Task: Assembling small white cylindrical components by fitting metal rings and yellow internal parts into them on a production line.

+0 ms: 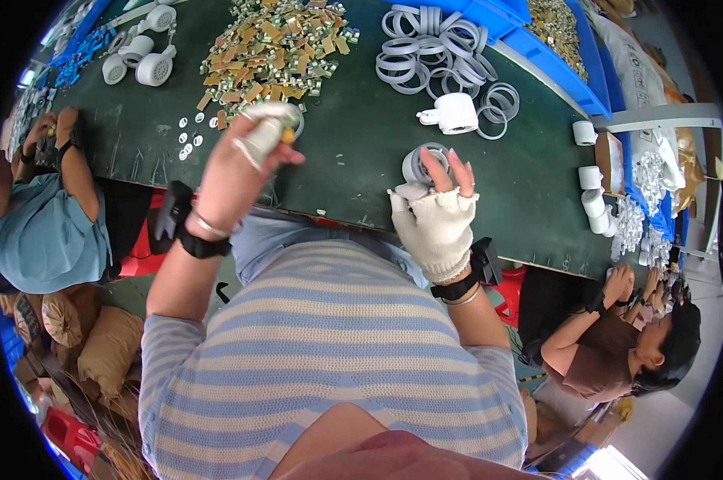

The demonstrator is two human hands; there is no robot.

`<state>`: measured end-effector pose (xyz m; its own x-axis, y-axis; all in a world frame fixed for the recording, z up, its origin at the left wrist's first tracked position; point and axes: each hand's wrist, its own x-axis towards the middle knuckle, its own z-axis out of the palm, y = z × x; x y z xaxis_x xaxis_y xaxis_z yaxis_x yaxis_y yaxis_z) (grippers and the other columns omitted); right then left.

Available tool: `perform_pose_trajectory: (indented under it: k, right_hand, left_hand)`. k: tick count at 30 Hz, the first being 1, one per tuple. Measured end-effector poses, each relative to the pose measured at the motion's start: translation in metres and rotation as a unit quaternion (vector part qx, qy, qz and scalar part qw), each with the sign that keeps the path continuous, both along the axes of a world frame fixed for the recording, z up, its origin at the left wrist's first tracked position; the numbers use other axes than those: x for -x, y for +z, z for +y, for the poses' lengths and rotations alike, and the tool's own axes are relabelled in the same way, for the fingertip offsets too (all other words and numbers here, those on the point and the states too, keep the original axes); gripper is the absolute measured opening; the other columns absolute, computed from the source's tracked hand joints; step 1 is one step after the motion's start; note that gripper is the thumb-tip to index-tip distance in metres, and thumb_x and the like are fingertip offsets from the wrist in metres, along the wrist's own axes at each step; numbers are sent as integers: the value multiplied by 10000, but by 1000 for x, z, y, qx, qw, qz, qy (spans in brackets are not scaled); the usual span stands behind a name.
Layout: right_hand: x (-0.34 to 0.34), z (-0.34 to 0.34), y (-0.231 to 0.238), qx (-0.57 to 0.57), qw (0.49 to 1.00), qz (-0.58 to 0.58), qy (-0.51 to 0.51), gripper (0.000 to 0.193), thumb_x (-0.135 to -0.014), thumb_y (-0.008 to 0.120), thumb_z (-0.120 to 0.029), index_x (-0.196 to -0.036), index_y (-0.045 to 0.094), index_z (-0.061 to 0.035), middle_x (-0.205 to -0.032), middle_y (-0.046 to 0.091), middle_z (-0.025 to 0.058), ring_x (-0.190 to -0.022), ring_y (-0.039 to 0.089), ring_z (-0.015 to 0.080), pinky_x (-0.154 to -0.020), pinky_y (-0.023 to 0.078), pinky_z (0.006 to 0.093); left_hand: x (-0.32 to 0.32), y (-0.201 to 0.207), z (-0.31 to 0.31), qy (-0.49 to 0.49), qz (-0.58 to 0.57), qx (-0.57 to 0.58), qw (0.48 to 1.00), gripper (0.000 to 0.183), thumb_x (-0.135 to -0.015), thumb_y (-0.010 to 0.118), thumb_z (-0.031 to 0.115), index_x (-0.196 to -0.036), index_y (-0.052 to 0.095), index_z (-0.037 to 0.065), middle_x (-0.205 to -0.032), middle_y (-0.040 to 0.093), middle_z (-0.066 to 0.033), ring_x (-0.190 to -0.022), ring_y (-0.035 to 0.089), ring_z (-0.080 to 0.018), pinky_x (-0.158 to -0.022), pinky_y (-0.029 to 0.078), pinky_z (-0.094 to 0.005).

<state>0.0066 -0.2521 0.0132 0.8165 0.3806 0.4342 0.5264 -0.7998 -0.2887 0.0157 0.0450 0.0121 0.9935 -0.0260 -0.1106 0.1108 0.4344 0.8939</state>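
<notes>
My left hand (245, 164), blurred, is raised over the table edge near the pile of small boards. White covering wraps some of its fingers, which are curled. A small yellow bit (288, 136) shows at them; what they hold is not clear. Just beyond the fingertips a grey ring (300, 124) is partly visible. My right hand (437, 220) wears a white fingerless glove and grips a white round housing (412, 170) with a grey ring at its top. Farther off, another white housing (457, 114) with a side stub lies on the table.
Small circuit boards (273, 52) are heaped at the far middle, grey rings (433, 48) to their right. White discs (192, 140) lie left. Finished-looking white heads (141, 60) stand far left. A blue bin (565, 76) and white cups (592, 200) line the right. Co-workers sit on both sides.
</notes>
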Motion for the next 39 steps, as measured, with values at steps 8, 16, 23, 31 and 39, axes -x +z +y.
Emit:
perform_pose_trajectory:
  k: [8, 16, 23, 31, 39]
  right_hand:
    - [-15, -7, 27, -242, 945, 175, 137, 96, -875, 746, -65, -967, 723, -79, -929, 703, 98, -934, 685, 320, -972, 502, 399]
    - [-24, 1, 31, -193, 938, 204, 201, 106, -846, 763, -62, -910, 685, -95, -759, 638, 92, -733, 624, 307, -791, 484, 435]
    - [-21, 2, 24, -203, 934, 208, 206, 129, -831, 781, -91, -923, 691, -106, -791, 646, 100, -795, 638, 340, -785, 482, 452]
    - [-28, -2, 25, -174, 929, 230, 231, 143, -824, 800, -153, -913, 695, -115, -815, 645, 102, -809, 630, 338, -795, 467, 453]
    - [-27, 1, 22, -225, 917, 240, 227, 146, -806, 800, -122, -888, 679, -110, -770, 621, 84, -751, 614, 306, -737, 456, 430]
  left_hand:
    - [19, -3, -64, -107, 34, -78, 991, 303, -1047, 605, 42, -1347, 564, 31, -1153, 635, -34, -995, 625, -100, -890, 580, -301]
    - [29, -1, -58, -198, 10, -151, 969, 249, -1023, 639, -7, -1268, 649, 32, -1219, 677, -59, -1093, 679, -145, -956, 574, -308]
    - [33, 1, -58, -199, -32, -240, 950, 271, -1001, 666, -33, -1265, 657, 24, -1183, 712, -62, -1088, 694, -132, -945, 569, -296]
    - [32, 2, -62, -154, -120, -263, 945, 235, -991, 692, 15, -1225, 681, 24, -1048, 743, -70, -923, 703, -142, -835, 565, -295]
    - [35, 3, -63, -173, -36, -149, 973, 210, -1001, 687, 24, -1210, 673, 23, -1015, 739, -72, -927, 709, -132, -827, 565, -286]
